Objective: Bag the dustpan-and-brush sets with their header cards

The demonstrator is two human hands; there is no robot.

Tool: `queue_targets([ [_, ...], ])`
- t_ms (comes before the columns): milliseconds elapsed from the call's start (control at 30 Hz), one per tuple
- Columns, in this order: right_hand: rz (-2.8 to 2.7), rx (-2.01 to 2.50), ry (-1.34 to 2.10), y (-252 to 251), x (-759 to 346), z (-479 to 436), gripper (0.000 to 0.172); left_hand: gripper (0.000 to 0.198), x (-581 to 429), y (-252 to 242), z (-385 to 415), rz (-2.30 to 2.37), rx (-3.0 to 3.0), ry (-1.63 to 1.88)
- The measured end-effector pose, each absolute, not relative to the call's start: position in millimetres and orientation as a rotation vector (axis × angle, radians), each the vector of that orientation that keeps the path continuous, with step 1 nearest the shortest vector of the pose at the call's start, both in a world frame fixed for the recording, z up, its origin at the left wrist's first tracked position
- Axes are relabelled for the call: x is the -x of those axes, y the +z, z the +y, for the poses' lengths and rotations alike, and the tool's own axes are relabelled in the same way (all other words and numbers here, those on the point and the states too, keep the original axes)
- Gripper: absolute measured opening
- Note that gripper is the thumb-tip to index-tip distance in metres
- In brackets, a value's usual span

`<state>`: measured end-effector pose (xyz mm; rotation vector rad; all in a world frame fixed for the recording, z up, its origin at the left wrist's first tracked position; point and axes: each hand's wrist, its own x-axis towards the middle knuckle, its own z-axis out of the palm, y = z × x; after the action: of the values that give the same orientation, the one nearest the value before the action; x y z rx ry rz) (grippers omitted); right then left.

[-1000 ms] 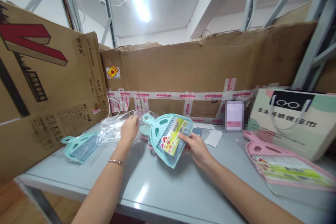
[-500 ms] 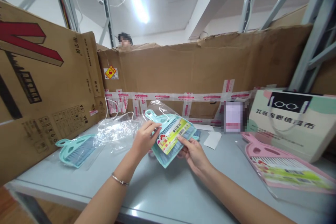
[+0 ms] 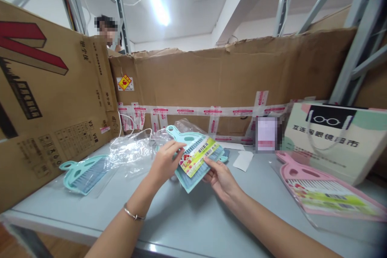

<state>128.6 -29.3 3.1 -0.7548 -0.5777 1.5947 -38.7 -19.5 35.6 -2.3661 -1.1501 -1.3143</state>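
A light green dustpan and brush set (image 3: pixel 193 181) is held tilted above the middle of the table. On it lies a yellow-green and white label card (image 3: pixel 198 155). My right hand (image 3: pixel 222 177) grips the set's lower right edge, thumb on top at the card. At the upper left, my left hand (image 3: pixel 169 159) pinches the card's left edge or the set's edge; its fingertips are partly hidden. Clear plastic wrap shows behind the set. Another green set (image 3: pixel 86 175) lies at the left, and a pink set (image 3: pixel 326 189) in clear wrap at the right.
Crumpled clear plastic bags (image 3: pixel 130 155) lie on the grey table (image 3: pixel 181 225). Large cardboard boxes (image 3: pixel 196 76) stand behind and at the left. White paper (image 3: pixel 243 160), a blurred upright card (image 3: pixel 266 135) and a paper bag (image 3: pixel 329 141) are at the right. A person (image 3: pixel 107 30) stands beyond.
The view has shifted slightly. Behind the boxes, the person has moved left and shows more. Both hands keep nearly the same place on the green set.
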Motion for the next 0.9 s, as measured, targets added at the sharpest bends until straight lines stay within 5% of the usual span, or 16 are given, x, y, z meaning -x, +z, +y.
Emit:
queue_targets([
  [300,-0.537,0.659,1.613,-1,-121,-36,0.025,0.026,33,41,-34,-0.912,2.83,-0.932],
  [433,-0.449,0.681,1.578,3,-127,-32,0.026,0.051,36,44,-33,-1.106,2.283,-1.62],
  [567,-0.395,0.625,1.511,5,-132,-27,0.032,0.088,30,40,-29,-1.844,2.084,-2.211],
  [667,-0.432,0.632,1.522,5,-129,-29,0.034,0.086,19,33,-28,-2.145,2.555,-2.275],
  [900,-0.594,0.752,1.324,-5,-138,-18,0.044,0.065,15,23,-22,-1.809,2.68,-2.502],
])
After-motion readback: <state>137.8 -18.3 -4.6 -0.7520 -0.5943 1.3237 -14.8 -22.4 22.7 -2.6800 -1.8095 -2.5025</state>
